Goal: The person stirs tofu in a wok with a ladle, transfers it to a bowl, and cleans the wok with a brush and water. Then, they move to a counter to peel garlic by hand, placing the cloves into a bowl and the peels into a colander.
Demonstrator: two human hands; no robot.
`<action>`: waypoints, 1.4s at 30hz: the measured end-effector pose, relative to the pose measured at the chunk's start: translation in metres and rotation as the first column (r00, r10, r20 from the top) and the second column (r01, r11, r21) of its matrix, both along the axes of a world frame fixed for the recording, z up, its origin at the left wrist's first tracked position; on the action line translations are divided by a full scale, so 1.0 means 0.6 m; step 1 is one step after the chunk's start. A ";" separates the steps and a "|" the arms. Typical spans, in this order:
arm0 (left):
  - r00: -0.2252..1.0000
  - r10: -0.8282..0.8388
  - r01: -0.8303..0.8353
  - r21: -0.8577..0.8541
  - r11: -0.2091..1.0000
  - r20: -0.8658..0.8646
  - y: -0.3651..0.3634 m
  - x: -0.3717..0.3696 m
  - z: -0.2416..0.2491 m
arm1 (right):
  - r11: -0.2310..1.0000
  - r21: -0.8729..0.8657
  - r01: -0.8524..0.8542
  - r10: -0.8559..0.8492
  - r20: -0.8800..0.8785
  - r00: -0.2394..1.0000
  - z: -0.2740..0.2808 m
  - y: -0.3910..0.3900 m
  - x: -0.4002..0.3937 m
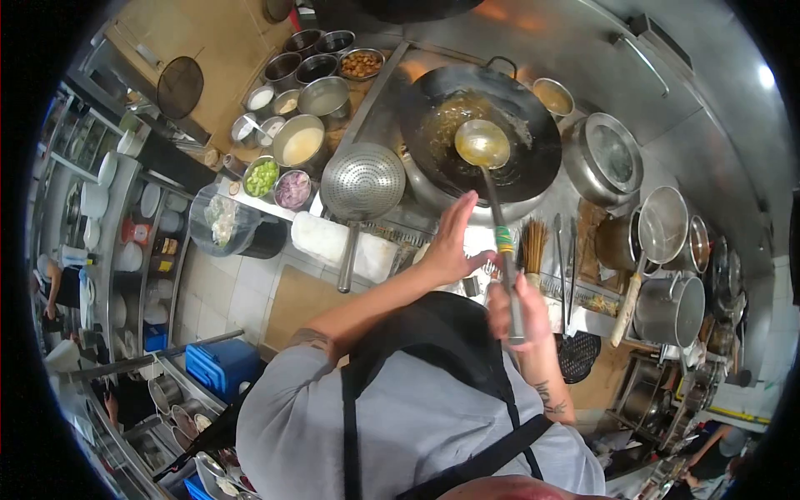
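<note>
My right hand (522, 310) is wrapped round the long handle of a ladle (482, 145). The ladle's bowl hangs over a black wok (533, 171) and has yellowish liquid in it. Bubbly, oily liquid (457, 112) lies in the bottom of the wok. Just left of the ladle's handle, my left hand (450, 246) is held up with fingers stretched and thumb apart, and nothing shows in it. A perforated strainer (363, 180) rests beside the wok on the left, its handle toward me. Close to my right hand stands a bamboo wok brush (533, 243).
Bowls of chopped green vegetable (262, 177) and chopped onion (292, 190) stand at the left with several sauce pots (317, 100). Tongs (569, 275), a mesh strainer (663, 225) and metal pots (669, 310) crowd the right. A folded white cloth (321, 237) lies on the front ledge.
</note>
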State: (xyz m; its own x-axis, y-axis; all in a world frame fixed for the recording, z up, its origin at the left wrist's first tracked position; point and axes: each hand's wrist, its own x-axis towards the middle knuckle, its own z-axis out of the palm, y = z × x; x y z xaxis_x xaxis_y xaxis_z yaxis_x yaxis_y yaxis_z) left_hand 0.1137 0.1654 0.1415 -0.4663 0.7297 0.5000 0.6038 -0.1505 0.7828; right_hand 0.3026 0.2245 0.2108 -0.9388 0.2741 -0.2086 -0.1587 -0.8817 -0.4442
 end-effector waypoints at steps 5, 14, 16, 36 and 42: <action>0.915 0.025 -0.103 0.171 0.980 0.403 0.033 -0.080 0.016 | 0.062 0.947 -0.316 -0.555 0.296 0.777 -0.164 0.107 0.039; 0.889 0.175 -0.335 0.341 0.878 0.423 0.050 -0.223 0.131 | 0.763 0.646 -0.003 -0.478 0.568 0.670 -0.498 0.322 0.212; 0.878 0.199 -0.368 0.349 0.862 0.435 0.047 -0.234 0.134 | 0.483 0.863 0.146 -0.706 0.286 0.648 -0.187 0.164 0.072; 0.830 0.300 -0.367 0.054 0.929 0.471 0.170 -0.343 0.135 | -0.507 0.482 -0.715 -0.584 0.418 0.696 -0.086 0.381 -0.289; 0.780 -0.093 -0.063 0.225 0.972 0.619 0.188 -0.362 0.144 | -0.313 0.440 -0.841 -0.679 0.515 0.522 -0.077 0.371 -0.287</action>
State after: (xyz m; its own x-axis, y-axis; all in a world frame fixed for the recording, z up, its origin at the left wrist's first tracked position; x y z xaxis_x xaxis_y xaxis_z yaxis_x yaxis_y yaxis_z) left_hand -0.1035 0.2782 0.2277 -0.7209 0.6457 0.2518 -0.0071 -0.3702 0.9289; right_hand 0.1304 0.4469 0.1645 -0.6924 0.6903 -0.2097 0.7202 0.6788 -0.1433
